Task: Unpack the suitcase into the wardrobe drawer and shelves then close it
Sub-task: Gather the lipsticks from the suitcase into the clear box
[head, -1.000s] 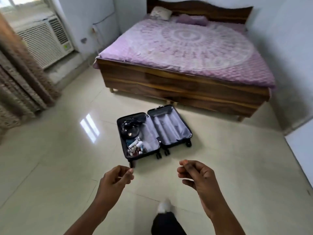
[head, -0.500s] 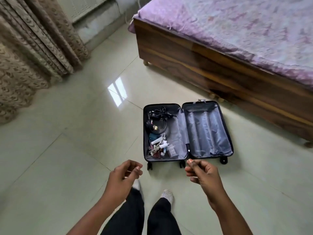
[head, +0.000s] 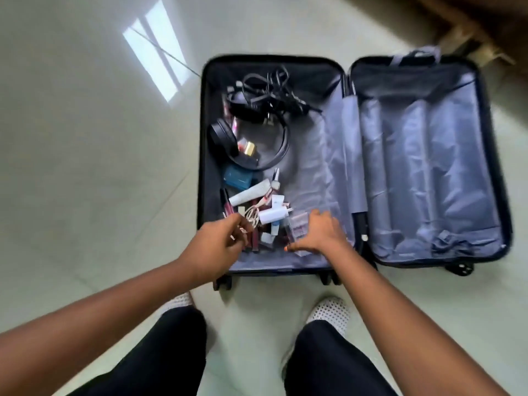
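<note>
A black suitcase (head: 202, 144) lies open on the floor, and its right half (head: 423, 167) shows only grey lining. The left half holds tangled black cables (head: 271, 92), black headphones (head: 223, 138), a blue box (head: 238, 178), a white tube (head: 248, 194), a white charger (head: 273, 215) and several small cosmetics. My left hand (head: 220, 247) reaches in at the near left corner, fingers curled by a pale cord and the lipsticks. My right hand (head: 321, 232) lies spread over a small clear box (head: 297, 227) at the near edge.
The wooden bed frame (head: 485, 21) stands just beyond the suitcase at the top right. Pale glossy floor tiles (head: 85, 167) surround the case. My feet in white dotted shoes (head: 331, 311) stand right at the suitcase wheels. No wardrobe is in view.
I have walked up to the suitcase and bent over it. Both hands have gone from hanging in the air down into the left half among the small items.
</note>
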